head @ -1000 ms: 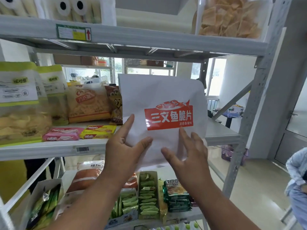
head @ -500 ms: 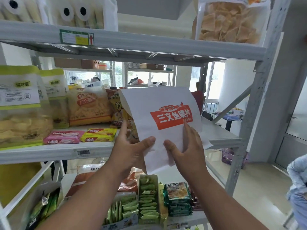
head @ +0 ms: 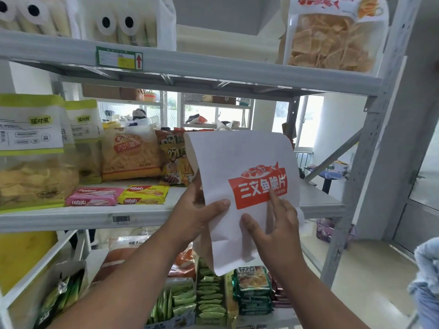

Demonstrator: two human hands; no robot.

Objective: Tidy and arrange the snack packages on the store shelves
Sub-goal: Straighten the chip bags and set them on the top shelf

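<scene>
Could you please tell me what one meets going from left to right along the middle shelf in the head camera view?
Large green-topped chip bag → pink wafer pack → yellow wafer pack → orange snack bag → white bag with the red label, held by the left hand and right hand.

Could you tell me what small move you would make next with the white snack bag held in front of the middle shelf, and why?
Probably ease the white bag forward onto the bare right part of the middle shelf and stand it upright. The left hand grips its edge, the right hand rests flat on its front, and it hangs tilted beside the orange snack bag.
</scene>
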